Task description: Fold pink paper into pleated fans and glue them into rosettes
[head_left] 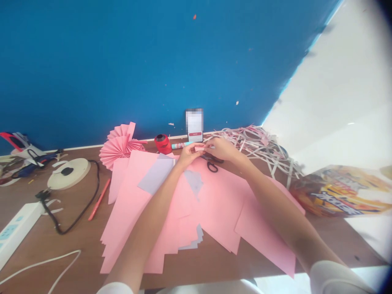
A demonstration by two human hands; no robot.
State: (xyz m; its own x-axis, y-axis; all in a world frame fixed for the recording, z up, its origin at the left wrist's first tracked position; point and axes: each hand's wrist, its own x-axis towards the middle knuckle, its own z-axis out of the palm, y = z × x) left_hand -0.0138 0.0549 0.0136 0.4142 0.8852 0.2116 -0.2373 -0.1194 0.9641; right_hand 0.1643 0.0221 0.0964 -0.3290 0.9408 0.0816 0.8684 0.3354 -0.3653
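Observation:
Both hands meet over the far part of the pink paper sheets (220, 204). Between them is a small pink piece of paper (200, 148). My left hand (189, 155) pinches its left side, thumb and fingers closed. My right hand (223, 149) grips its right end with bent fingertips. Black-handled scissors (212, 167) lie just below my right hand, partly hidden by it. Left of my hands are a light blue glue stick (180, 145) and a red roll-shaped item (163, 144). Greyish-purple paper pieces (157, 174) rest on the pink sheets.
A phone (195, 126) leans on the blue wall. Pleated pink paper fans (118, 149) stand back left; shredded paper strips (254, 143) heap back right. A red pen (99, 199), a round cream device (69, 173), a power strip (18, 228) and cables lie left. A snack bag (339, 192) sits right.

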